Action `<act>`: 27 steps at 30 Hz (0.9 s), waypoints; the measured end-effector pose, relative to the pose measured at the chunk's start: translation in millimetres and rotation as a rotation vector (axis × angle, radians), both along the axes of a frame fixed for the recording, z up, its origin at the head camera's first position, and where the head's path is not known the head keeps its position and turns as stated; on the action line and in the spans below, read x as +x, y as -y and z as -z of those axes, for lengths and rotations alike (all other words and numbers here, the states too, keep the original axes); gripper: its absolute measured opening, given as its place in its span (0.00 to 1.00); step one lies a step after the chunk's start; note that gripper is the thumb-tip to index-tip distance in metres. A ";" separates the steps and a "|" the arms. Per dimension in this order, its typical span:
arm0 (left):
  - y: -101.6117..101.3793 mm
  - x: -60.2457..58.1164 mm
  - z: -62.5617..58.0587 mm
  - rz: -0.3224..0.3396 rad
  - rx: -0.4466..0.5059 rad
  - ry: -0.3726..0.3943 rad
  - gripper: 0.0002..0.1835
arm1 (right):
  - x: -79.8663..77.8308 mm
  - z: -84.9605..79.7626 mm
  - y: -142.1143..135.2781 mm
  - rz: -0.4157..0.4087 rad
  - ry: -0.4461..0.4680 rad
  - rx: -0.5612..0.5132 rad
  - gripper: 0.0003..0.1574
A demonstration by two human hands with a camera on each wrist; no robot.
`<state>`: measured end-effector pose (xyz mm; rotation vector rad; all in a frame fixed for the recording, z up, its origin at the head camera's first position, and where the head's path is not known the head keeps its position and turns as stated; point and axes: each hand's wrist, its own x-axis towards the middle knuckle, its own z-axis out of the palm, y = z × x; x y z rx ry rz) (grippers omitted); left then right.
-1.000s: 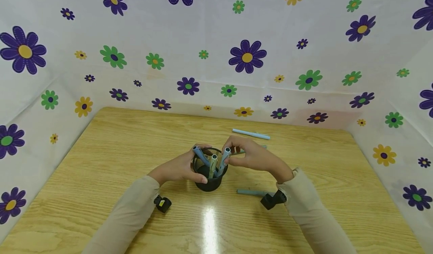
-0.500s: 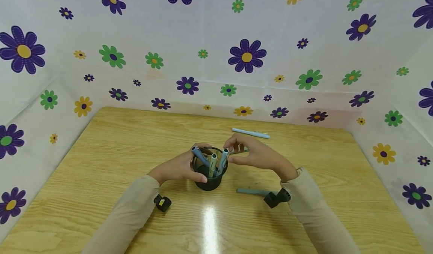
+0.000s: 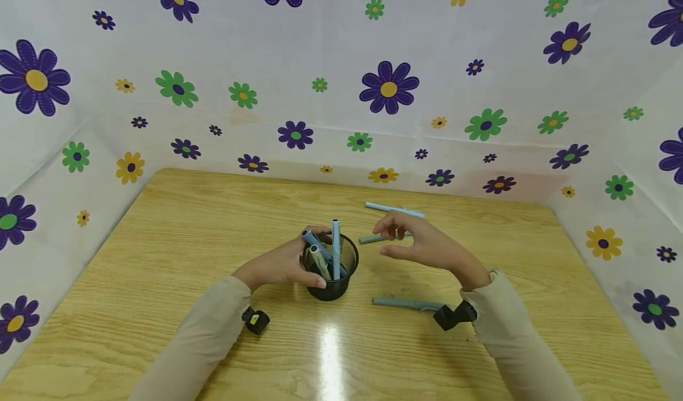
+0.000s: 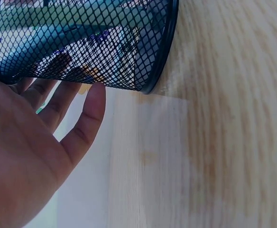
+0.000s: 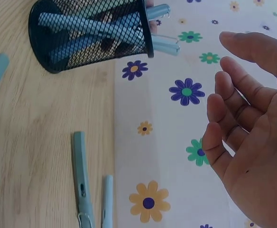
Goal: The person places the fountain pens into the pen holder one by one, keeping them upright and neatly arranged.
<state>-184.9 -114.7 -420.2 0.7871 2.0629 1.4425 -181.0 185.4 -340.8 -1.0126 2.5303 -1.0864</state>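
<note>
A black mesh pen cup (image 3: 349,257) stands on the table. My left hand (image 3: 281,267) holds it from the left, thumb across the near side and fingers round the back; the left wrist view shows the fingers (image 4: 92,107) against the mesh. Inside lean a light blue pen (image 3: 335,244), a darker blue pen (image 3: 311,236) and a pale green pen (image 3: 318,258). To the cup's right, in the air, my right hand (image 3: 427,242) has its fingers loosely bent and holds nothing. Behind its fingertips lies a green pen (image 3: 369,239) on the table.
A light blue pen (image 3: 381,206) rests farther back on the wooden table (image 3: 224,211). Nearer me, a grey-green pen (image 3: 397,302) lies partly behind the right wrist's black camera (image 3: 447,318). A white flower-print cloth (image 3: 299,39) rises behind the table and at both sides.
My right hand has let go of the light blue pen in the cup and drawn back to the right. That pen now stands more upright, and the pale green one leans left. The left hand stays.
</note>
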 end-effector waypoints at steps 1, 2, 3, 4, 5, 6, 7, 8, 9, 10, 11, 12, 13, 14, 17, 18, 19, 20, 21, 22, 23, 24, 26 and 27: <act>-0.3 0.0 -0.2 0.003 0.010 0.013 0.51 | 0.6 0.1 -2.7 0.004 0.006 0.001 0.15; -0.6 0.0 -0.4 0.003 0.019 0.026 0.51 | 1.1 0.3 -5.6 0.009 0.011 0.003 0.15; -0.9 0.0 -0.6 0.004 0.024 0.033 0.51 | 1.4 0.7 -8.5 0.012 0.016 0.004 0.15; -1.1 0.0 -0.8 0.006 0.027 0.035 0.52 | 1.7 1.3 -11.5 0.015 0.020 0.006 0.15; -1.2 -0.1 -1.0 0.007 0.028 0.034 0.52 | 2.2 1.7 -14.3 0.018 0.023 0.010 0.15; -1.3 -0.1 -1.2 0.006 0.025 0.025 0.52 | 2.5 2.4 -17.1 0.020 0.024 0.013 0.15; -1.4 -0.2 -1.3 0.004 0.022 0.020 0.52 | 3.0 2.9 -19.9 0.023 0.023 0.016 0.15; -1.4 -0.3 -1.4 0.002 0.015 0.006 0.52 | 3.4 3.7 -22.7 0.027 0.020 0.019 0.14; -1.4 -0.5 -1.6 0.001 0.008 -0.006 0.52 | 3.9 4.5 -25.6 0.029 0.016 0.021 0.14; -1.4 -0.6 -1.7 0.000 0.004 -0.014 0.52 | 4.5 5.5 -28.6 0.032 0.013 0.024 0.14; -1.6 -0.8 -1.7 0.000 0.003 -0.016 0.53 | 5.3 6.7 -31.6 0.035 0.011 0.028 0.14; -1.7 -0.9 -1.8 0.001 0.004 -0.015 0.53 | 6.1 7.9 -34.6 0.035 0.009 0.032 0.15; -1.9 -1.0 -1.8 0.001 0.002 -0.016 0.53 | 7.0 9.1 -37.7 0.035 0.008 0.036 0.15; -2.1 -1.0 -1.9 0.001 0.000 -0.017 0.53 | 7.9 10.6 -40.7 0.035 0.011 0.038 0.14; -2.3 -0.8 -2.0 0.001 -0.002 -0.013 0.52 | 11.8 15.6 -48.5 0.040 0.022 0.053 0.14; -2.1 -0.6 -2.0 0.000 -0.004 -0.013 0.52 | 13.1 17.2 -50.6 0.041 0.028 0.056 0.14; -2.1 -0.5 -2.0 -0.001 -0.004 -0.013 0.52 | 14.6 18.8 -52.5 0.044 0.037 0.056 0.14; -2.0 -0.5 -2.0 -0.001 -0.004 -0.013 0.52 | 16.1 19.9 -54.2 0.045 0.042 0.056 0.14; -1.9 -0.5 -1.8 -0.001 -0.004 -0.014 0.53 | 17.5 21.1 -55.8 0.047 0.042 0.058 0.14; -1.9 -0.7 -1.6 -0.001 -0.002 -0.014 0.53 | 18.9 22.3 -57.4 0.049 0.044 0.060 0.14; -1.8 -0.8 -1.4 -0.001 -0.002 -0.016 0.53 | 20.3 23.3 -58.9 0.048 0.050 0.059 0.14; -1.8 -1.0 -1.1 -0.002 -0.001 -0.017 0.53 | 21.8 24.3 -60.6 0.047 0.055 0.060 0.14; -2.0 -1.3 -0.9 0.000 0.000 -0.024 0.53 | 24.9 26.2 -63.6 0.048 0.067 0.065 0.14; -2.0 -1.4 -0.8 0.001 0.000 -0.026 0.53 | 26.4 27.7 -65.2 0.051 0.077 0.070 0.15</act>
